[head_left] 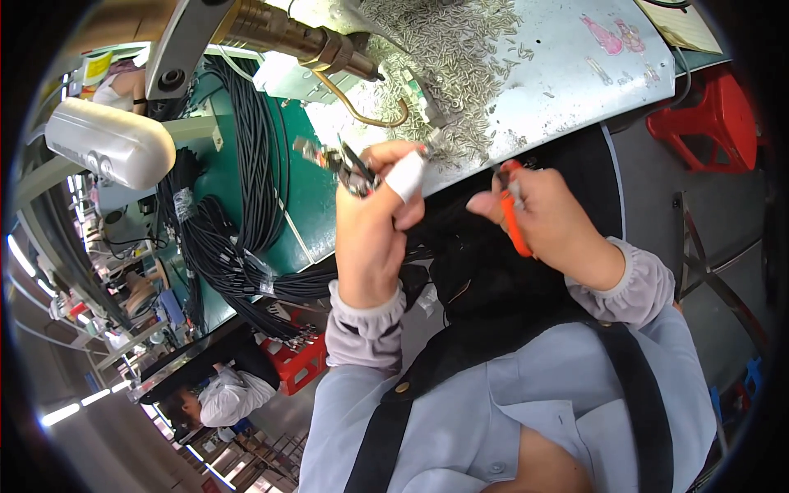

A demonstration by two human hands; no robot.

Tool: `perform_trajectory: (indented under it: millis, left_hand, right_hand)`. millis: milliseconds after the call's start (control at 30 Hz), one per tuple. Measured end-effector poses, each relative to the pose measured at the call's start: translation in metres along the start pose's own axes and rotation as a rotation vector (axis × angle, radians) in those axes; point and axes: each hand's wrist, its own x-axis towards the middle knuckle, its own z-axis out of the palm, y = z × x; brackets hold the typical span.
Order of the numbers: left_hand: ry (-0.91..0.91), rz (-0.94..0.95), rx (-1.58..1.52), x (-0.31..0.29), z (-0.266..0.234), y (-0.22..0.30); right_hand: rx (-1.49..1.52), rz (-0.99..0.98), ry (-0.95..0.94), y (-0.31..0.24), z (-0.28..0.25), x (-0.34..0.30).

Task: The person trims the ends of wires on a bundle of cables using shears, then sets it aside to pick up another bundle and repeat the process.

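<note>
Right hand (542, 205) curled, thumb extended, I grip an orange-handled hand tool (517, 226), probably pliers, just off the pale tabletop (567, 99); left hand (370, 205) upright at its edge, I close on small black-and-metal parts (355, 168), too blurred to identify. For best control, I should steady these parts and keep the tool's tip clear of the white finger wrap (407, 174).

white wrapping (406, 176) covers one digit of the left hand (368, 226). right behind that hand and the right hand (563, 215) sit pale grey-lilac oversleeves (634, 286) with gathered cuffs; farther back from both hands, a buttoned light-blue shirt (456, 419) and black straps (643, 394) with brass-coloured studs (402, 387).
</note>
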Motion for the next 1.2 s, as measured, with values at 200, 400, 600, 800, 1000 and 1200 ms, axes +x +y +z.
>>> perform_trajectory:
  millis: [200, 400, 600, 800, 1000, 1200]
  left_hand:
    - [-0.054, -0.001, -0.1, 0.035, 0.0, 0.011]
    - [-0.066, -0.066, -0.032, 0.045, 0.0, 0.021]
    - [-0.075, -0.099, -0.04, 0.047, -0.008, 0.022]
    - [-0.036, -0.059, -0.012, 0.046, -0.002, 0.022]
    - [-0.026, -0.064, 0.003, 0.045, -0.003, 0.021]
    - [-0.081, -0.035, 0.002, 0.035, -0.003, 0.02]
  right_hand:
    - [0.458, 0.122, 0.259, -0.022, -0.01, 0.04]
    - [0.207, 0.024, 0.173, -0.009, -0.017, 0.082]
    - [0.207, -0.024, 0.171, -0.01, -0.015, 0.084]
    - [0.199, -0.059, 0.174, -0.009, -0.015, 0.084]
    - [0.184, -0.088, 0.196, -0.008, -0.014, 0.084]
    - [0.228, -0.026, 0.174, -0.011, -0.013, 0.077]
